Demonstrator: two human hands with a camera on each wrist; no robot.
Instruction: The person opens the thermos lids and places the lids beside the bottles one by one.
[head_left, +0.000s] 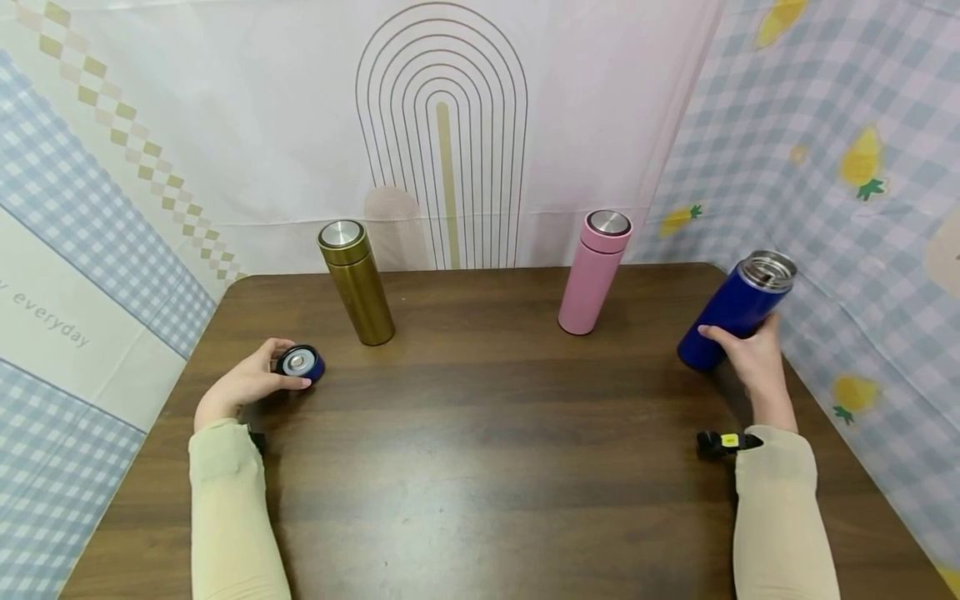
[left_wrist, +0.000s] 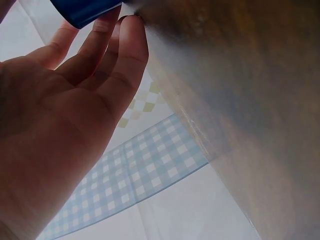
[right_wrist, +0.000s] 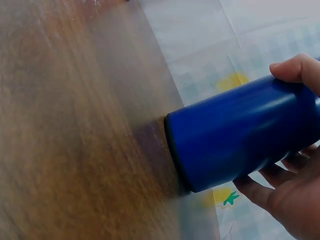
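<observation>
At the table's left, my left hand holds a small blue bottle lid between thumb and fingers, its round grey face turned up. Part of the lid shows at the top of the left wrist view, by the fingertips. On the right, my right hand grips a blue thermos bottle round its body. Its steel mouth is uncovered. In the right wrist view the bottle's dark base is at or just above the tabletop; I cannot tell which. The thumb lies on one side, the fingers on the other.
A gold thermos with its lid on stands at the back left of the brown wooden table. A pink thermos, also lidded, stands at the back right. Patterned cloth hangs close behind the table and along both sides.
</observation>
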